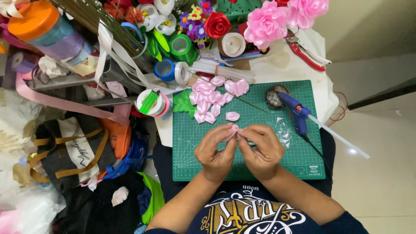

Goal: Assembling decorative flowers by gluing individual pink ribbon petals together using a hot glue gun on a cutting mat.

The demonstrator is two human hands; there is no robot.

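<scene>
Colours and patterns on the craft table, seen from the head camera.

The cutting mat (247,164) was green, ruled with a fine pale grid and diagonal lines. The ribbon piece (234,130) pinched between the hands was pale pink, as were the folded petals (214,97) heaped on the mat. The glue gun (297,110) was blue, with a translucent white stick. Two ribbon flowers (284,17) were bright pink and a rose (217,24) was red. The tape rolls were green (182,47) and blue (165,69). The pruning shears (305,54) had red handles. The jar lid (32,18) was orange. The shirt (247,214) was navy, printed with white and gold lettering.
</scene>
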